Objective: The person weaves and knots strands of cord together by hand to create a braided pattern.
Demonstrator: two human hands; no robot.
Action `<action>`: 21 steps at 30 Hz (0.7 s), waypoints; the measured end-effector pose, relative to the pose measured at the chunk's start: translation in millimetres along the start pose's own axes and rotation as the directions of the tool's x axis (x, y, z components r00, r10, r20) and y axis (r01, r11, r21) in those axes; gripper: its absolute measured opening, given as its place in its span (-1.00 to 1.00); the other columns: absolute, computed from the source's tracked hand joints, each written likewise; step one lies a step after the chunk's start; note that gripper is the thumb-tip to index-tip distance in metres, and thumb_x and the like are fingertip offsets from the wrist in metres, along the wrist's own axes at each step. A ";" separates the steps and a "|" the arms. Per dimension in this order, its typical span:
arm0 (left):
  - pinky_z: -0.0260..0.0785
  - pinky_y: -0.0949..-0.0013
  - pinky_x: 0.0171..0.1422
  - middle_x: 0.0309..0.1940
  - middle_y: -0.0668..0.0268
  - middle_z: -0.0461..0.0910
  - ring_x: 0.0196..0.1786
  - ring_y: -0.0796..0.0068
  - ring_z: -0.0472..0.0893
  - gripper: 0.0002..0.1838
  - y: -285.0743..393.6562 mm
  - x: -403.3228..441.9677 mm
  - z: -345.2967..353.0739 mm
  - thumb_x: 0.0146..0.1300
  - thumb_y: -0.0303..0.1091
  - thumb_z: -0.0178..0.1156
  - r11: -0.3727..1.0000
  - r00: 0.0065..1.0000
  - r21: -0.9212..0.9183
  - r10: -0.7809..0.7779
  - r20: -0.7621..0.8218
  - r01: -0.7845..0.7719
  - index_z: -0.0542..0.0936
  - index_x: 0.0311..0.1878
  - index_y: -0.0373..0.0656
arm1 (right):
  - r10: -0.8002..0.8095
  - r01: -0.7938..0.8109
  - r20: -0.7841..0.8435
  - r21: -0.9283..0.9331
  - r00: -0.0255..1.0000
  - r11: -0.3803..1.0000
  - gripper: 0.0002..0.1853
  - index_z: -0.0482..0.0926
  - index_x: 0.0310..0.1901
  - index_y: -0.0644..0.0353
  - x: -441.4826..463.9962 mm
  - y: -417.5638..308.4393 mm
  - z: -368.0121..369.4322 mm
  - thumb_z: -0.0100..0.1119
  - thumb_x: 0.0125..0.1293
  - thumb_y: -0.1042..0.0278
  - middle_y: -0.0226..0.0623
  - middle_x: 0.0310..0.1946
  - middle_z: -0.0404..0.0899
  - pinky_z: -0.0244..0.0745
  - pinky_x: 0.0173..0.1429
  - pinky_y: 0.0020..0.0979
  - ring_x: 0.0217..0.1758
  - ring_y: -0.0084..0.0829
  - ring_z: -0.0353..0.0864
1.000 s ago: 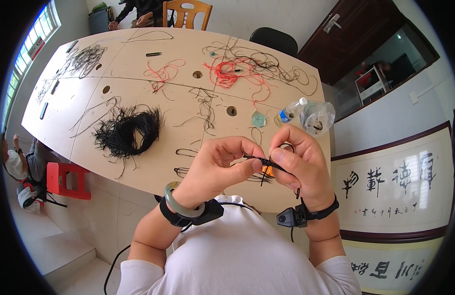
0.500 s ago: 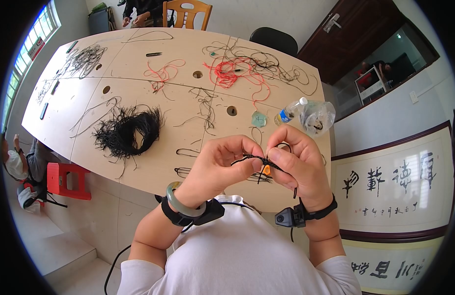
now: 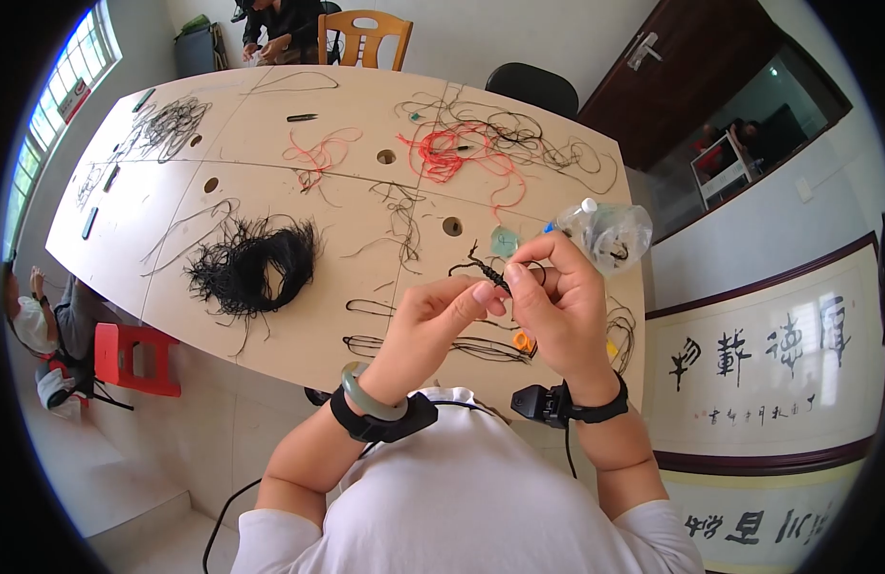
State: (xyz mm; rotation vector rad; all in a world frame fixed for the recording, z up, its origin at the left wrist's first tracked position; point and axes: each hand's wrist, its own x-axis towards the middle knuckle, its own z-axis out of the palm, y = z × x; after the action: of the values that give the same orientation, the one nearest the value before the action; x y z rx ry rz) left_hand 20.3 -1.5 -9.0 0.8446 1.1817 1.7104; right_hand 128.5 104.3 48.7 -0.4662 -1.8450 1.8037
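Note:
A short black braided cord with loose ends sticking up is raised above the near part of the table. My right hand pinches it between thumb and fingers, and a thin loop shows beside those fingers. My left hand has its thumb and fingers closed together at the lower side of the cord; the exact grip is partly hidden. Below the hands lie looped black cords and a small orange object, partly covered by my right hand.
A big black cord bundle lies left on the table. Red cord and tangled dark cord lie farther back. A clear plastic bag stands at right. A person sits across; a red stool is left.
Both hands have tilted and the right hand has shifted slightly left and up. The cord now points up and away instead of lying level between the fingers. The orange object shows lower on the table.

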 end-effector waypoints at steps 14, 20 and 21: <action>0.26 0.51 -0.28 -0.46 0.41 0.53 -0.37 0.63 0.41 -0.79 14.6 10.5 -15.6 0.23 -0.34 0.26 0.938 0.976 0.314 0.189 -0.107 -0.147 0.52 -0.32 -0.31 | -0.253 0.295 0.167 -0.706 0.953 0.644 -0.93 0.61 -0.37 0.24 8.1 4.2 -29.0 0.27 0.12 0.46 -0.42 -0.56 0.55 0.35 -0.40 -0.57 -0.54 -0.61 0.45; 0.32 0.48 -0.28 -0.47 0.25 0.54 -0.41 0.50 0.46 -0.85 16.2 13.8 -19.1 0.16 -0.44 0.29 0.820 0.943 0.523 0.322 -0.084 -0.234 0.54 -0.32 -0.31 | 0.251 -0.171 0.203 -0.346 0.946 0.923 -0.88 0.62 -0.35 0.26 2.6 -6.9 -28.3 0.32 0.14 0.41 -0.53 -0.47 0.53 0.26 -0.39 -0.66 -0.50 -0.77 0.34; 0.33 0.47 -0.28 -0.47 0.23 0.54 -0.41 0.48 0.47 -0.86 16.2 14.3 -18.8 0.15 -0.46 0.28 0.807 0.937 0.532 0.343 -0.067 -0.258 0.54 -0.32 -0.31 | 0.250 -0.170 0.201 -0.344 0.947 0.923 -0.88 0.62 -0.35 0.26 3.9 -4.4 -28.0 0.32 0.14 0.41 -0.53 -0.47 0.53 0.26 -0.39 -0.66 -0.50 -0.77 0.34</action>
State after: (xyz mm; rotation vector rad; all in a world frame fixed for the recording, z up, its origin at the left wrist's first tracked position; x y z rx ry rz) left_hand -6.3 2.2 1.1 1.2972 1.7416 1.7570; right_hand 142.0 129.1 53.1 -0.6082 -2.3596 1.7607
